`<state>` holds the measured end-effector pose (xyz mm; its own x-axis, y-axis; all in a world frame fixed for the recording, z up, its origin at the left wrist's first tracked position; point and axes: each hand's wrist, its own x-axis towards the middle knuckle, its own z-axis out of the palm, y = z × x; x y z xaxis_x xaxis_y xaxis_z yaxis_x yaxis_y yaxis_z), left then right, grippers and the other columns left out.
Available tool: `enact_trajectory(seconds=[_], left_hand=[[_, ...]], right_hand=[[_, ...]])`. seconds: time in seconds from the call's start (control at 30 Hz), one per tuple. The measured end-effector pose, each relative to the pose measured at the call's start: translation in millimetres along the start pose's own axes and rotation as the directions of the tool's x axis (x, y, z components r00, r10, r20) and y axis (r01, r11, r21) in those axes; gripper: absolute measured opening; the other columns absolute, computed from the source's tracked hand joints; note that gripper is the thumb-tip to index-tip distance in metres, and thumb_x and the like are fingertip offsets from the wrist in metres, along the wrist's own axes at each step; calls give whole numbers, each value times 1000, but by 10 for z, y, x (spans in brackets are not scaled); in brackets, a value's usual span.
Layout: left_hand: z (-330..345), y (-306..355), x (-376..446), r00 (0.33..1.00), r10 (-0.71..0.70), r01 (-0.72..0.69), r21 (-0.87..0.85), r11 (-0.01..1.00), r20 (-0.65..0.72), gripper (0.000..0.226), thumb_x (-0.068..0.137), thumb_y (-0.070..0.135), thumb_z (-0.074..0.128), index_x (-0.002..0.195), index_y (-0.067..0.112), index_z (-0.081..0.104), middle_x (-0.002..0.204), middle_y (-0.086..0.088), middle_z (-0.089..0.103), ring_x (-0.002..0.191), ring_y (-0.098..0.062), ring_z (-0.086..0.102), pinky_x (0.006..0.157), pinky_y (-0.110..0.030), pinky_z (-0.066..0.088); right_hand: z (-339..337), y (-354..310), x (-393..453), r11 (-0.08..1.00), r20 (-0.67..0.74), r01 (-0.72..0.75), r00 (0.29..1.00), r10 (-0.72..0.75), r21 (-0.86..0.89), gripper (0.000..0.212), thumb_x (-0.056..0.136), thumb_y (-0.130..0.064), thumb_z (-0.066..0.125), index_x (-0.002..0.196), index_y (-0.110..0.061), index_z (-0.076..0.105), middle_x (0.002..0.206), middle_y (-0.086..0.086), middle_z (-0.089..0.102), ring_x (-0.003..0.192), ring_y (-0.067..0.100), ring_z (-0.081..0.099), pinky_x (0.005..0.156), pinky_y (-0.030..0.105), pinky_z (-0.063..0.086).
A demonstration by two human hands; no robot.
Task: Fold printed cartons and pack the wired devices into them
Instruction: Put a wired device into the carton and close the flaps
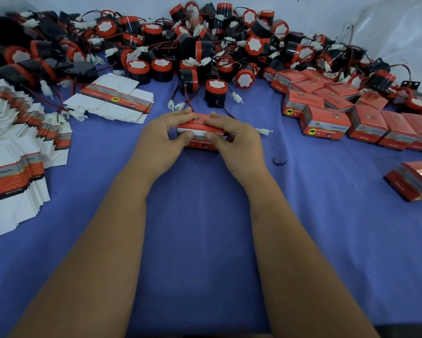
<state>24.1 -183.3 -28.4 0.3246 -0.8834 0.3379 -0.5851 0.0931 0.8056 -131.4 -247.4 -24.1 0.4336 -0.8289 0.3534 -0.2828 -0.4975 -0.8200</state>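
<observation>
Step in hand: closing the red printed carton [200,132], judged from the white flap edge that showed along its near top side under both thumbs.
Carton position: it sat on the blue bench cover [205,228], about midway between the left and right edges and toward the far half, just in front of the heap of loose devices.
Left hand [166,135]: fingers curled over the carton's far top edge, thumb pressed on the white flap; it grasped the carton's left end.
Right hand [232,137]: mirrored the left, fingers wrapped over the top, thumb on the flap; it grasped the right end.
Device inside: not visible, so whether it was already seated could not be told. A white connector [263,131] lay just beside the right hand, and whose lead it belonged to was unclear.
Doing it well: thumbs should push the flap evenly from both ends so it tucks straight, while the fingers brace the far wall against bulging. Any wire must sit fully inside first, or the flap will pinch it and spring open.
Flat cartons [112,101]: a fanned pile near the far left, with more along the left edge.
Finished cartons [324,123]: grouped toward the right edge.
Loose devices [216,91]: black and red, wired, heaped along the far edge.
</observation>
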Motion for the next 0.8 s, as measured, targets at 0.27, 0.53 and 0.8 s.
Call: enact_trajectory(seconds=[0.27, 0.53, 0.8], left_hand=[[2, 25, -7, 999, -43, 43, -96, 994, 0, 35, 98, 14, 59, 131, 25, 63, 140, 13, 55, 129, -3, 48, 92, -1, 38], [-2, 37, -4, 997, -75, 75, -185, 980, 12, 31, 99, 16, 58, 127, 29, 63, 137, 14, 56, 127, -11, 51, 100, -20, 48], [-74, 21, 13, 996, -32, 42, -126, 991, 81, 37, 97, 13, 60, 133, 20, 62, 144, 8, 53, 134, -3, 44, 97, -2, 35]], right_hand=[[-1, 3, -7, 991, -32, 49, 998, -53, -128, 33, 94, -19, 64, 127, -20, 65, 131, -7, 62, 103, 14, 48, 82, 4, 38], [-16, -5, -16, 977, -28, 72, 996, -79, -201, 32, 95, -25, 63, 127, -23, 65, 122, -7, 66, 94, 6, 45, 76, 7, 39], [-91, -52, -38, 981, -27, 27, 999, -33, -190, 32, 91, -24, 68, 123, -26, 67, 100, 2, 50, 92, 5, 43, 87, 7, 39]])
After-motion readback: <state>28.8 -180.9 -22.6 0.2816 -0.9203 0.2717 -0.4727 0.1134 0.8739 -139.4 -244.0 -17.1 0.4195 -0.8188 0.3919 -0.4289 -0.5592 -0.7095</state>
